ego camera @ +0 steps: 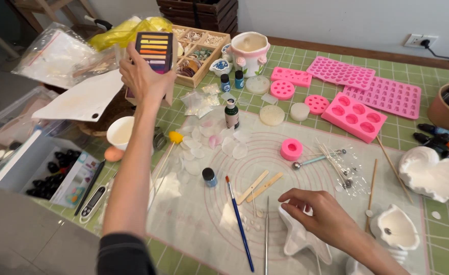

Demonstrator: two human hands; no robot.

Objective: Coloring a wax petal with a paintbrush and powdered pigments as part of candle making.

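At far left of the green cutting mat: left hand, fingers closed round a box of coloured pastel sticks, held raised. Right hand, loosely curled, fingertips resting on white star-shaped dish on the translucent silicone mat.

On the desk a mat lies in front. A brush and two sticks lie on it, left of a shell dish. Moulds sit behind, right. A compartment box stands at the back, left, with a bottle in front of it.
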